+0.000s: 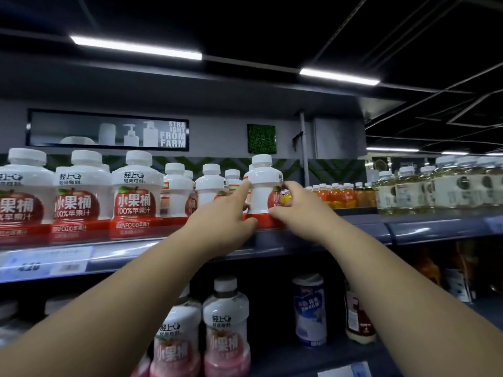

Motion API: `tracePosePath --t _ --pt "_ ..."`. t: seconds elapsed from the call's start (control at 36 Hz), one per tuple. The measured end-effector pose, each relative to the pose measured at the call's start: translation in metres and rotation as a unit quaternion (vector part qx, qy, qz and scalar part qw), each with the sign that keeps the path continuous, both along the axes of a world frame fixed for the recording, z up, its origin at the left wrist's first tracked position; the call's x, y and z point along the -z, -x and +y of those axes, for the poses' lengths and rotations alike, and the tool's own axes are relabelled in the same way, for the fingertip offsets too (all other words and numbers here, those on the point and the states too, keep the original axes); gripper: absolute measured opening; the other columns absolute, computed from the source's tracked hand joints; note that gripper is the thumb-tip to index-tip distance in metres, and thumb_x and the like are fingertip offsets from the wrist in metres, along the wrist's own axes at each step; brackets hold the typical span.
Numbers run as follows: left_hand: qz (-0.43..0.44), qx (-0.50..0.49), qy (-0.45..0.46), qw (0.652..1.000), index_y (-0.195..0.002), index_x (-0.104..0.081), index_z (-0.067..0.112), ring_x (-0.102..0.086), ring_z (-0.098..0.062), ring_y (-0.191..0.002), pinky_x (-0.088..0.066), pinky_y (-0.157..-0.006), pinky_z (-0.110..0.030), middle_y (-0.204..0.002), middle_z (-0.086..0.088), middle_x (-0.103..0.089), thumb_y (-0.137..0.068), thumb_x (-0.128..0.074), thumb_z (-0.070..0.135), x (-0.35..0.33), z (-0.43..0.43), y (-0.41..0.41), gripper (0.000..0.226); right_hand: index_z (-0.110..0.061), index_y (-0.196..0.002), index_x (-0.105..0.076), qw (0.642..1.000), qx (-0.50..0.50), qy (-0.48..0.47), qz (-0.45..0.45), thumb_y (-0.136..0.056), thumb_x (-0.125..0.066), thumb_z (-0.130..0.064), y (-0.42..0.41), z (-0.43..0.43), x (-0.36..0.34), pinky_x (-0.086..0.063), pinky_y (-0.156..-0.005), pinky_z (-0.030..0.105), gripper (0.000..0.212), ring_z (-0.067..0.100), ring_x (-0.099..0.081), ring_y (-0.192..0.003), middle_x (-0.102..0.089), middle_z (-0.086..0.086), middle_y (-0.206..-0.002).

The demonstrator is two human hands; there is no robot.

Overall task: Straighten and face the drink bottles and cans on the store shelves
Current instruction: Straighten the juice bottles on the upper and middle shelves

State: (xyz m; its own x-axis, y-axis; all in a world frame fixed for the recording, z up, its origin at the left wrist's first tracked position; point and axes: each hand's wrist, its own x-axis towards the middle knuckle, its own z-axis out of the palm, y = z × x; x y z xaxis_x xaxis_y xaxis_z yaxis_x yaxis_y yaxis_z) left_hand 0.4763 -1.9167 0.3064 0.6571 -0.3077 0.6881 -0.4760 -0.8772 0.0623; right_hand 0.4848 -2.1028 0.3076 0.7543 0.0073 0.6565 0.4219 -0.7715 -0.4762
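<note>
Juice bottle upright on shelf, left hand and right hand clasping its sides

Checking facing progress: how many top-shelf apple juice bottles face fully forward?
3, side by side at the shelf's left end: leftmost bottle, second bottle, third bottle. The held bottle is turned aside; rows behind may hide more.
</note>
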Motion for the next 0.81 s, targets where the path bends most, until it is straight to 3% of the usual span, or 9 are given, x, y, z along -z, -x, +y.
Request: tracePosePath --t 0.17,0.28,0.39,0.5,0.58,0.69,0.75,0.81 --pt "-0.034 -0.023 -0.014 0.999 -0.151 -0.016 0.031 -0.059 -0.027 -0.111 -0.05 -0.093 -0.043 -0.128 -0.004 -0.062 -0.089 -0.049 0.04 0.004 0.008 0.007 0.07 -0.031 -0.146 -0.033 0.999 -0.016 0.029 -0.026 -0.086 -0.071 -0.049 -0.001 0.007 0.0 -0.05 -0.09 0.038 0.074 0.02 -0.062 -0.107 -0.064 -0.002 -0.12" --pt "-0.117 -0.057 -0.053 0.99 -0.155 -0.02 0.026 -0.046 -0.023 -0.131 -0.038 -0.104 -0.037 -0.145 -0.001 -0.05 -0.092 -0.05 0.043 0.007 0.027 0.02 0.073 -0.039 -0.148 -0.024 0.998 -0.042 0.029 -0.045 -0.082 -0.075 -0.052 0.001 0.02 0.001 -0.05 -0.089 0.036 0.084 0.017 -0.062 -0.107 -0.065 -0.007 -0.118" --pt "-0.231 -0.069 -0.044 0.97 -0.149 -0.039 0.025 -0.046 -0.021 -0.128 -0.033 -0.105 -0.037 -0.139 0.002 -0.053 -0.088 -0.048 0.046 0.007 0.066 0.027 0.065 -0.04 -0.148 -0.023 0.997 -0.055 0.039 -0.044 -0.08 -0.077 -0.054 0.005 0.037 -0.002 -0.048 -0.088 0.034 0.088 0.014 -0.06 -0.105 -0.062 -0.012 -0.113" --pt "-0.273 -0.093 -0.015 0.957 -0.139 -0.051 0.021 -0.043 -0.03 -0.13 -0.03 -0.108 -0.046 -0.136 -0.006 -0.054 -0.081 -0.046 0.047 0.004 0.103 0.033 0.064 -0.039 -0.147 -0.025 0.997 -0.051 0.04 -0.043 -0.075 -0.078 -0.06 0.003 0.057 -0.003 -0.047 -0.089 0.035 0.092 0.017 -0.061 -0.11 -0.068 -0.009 -0.119" --pt "-0.271 -0.134 -0.011 0.953 -0.143 -0.045 0.027 -0.03 -0.032 -0.141 -0.022 -0.114 -0.051 -0.147 -0.007 -0.042 -0.08 -0.052 0.052 0.004 0.122 0.033 0.068 -0.037 -0.139 -0.032 0.997 -0.046 0.034 -0.058 -0.07 -0.08 -0.063 0.002 0.073 -0.002 -0.049 -0.092 0.039 0.089 0.02 -0.063 -0.109 -0.069 -0.007 -0.116" --pt "-0.252 -0.164 -0.008 0.954 -0.148 -0.033 0.032 -0.018 -0.033 -0.147 -0.013 -0.119 -0.055 -0.156 -0.01 -0.029 -0.078 -0.053 0.06 0.01 0.14 0.031 0.078 -0.03 -0.132 -0.041 0.995 -0.08 0.003 -0.063 -0.068 -0.085 -0.058 0.003 0.096 -0.002 -0.049 -0.075 0.034 0.082 0.013 -0.064 -0.086 -0.065 -0.01 -0.088" --pt "-0.246 -0.172 -0.007 0.954 -0.15 -0.028 0.032 -0.015 -0.031 -0.148 -0.009 -0.12 -0.055 -0.158 -0.01 -0.027 -0.077 -0.05 0.062 0.011 0.147 0.028 0.081 -0.034 -0.129 -0.044 0.992 -0.11 -0.023 -0.055 -0.072 -0.082 -0.057 0.003 0.104 -0.002 -0.049 -0.074 0.033 0.073 0.012 -0.063 -0.087 -0.063 -0.009 -0.093" --pt "-0.236 -0.178 0.001 0.955 -0.151 -0.022 0.033 -0.011 -0.029 -0.15 -0.003 -0.121 -0.053 -0.16 -0.009 -0.023 -0.077 -0.044 0.066 0.012 0.153 0.025 0.084 -0.04 -0.127 -0.041 0.992 -0.106 -0.03 -0.053 -0.075 -0.079 -0.056 0.002 0.108 -0.003 -0.047 -0.081 0.035 0.066 0.015 -0.06 -0.098 -0.059 -0.007 -0.111"
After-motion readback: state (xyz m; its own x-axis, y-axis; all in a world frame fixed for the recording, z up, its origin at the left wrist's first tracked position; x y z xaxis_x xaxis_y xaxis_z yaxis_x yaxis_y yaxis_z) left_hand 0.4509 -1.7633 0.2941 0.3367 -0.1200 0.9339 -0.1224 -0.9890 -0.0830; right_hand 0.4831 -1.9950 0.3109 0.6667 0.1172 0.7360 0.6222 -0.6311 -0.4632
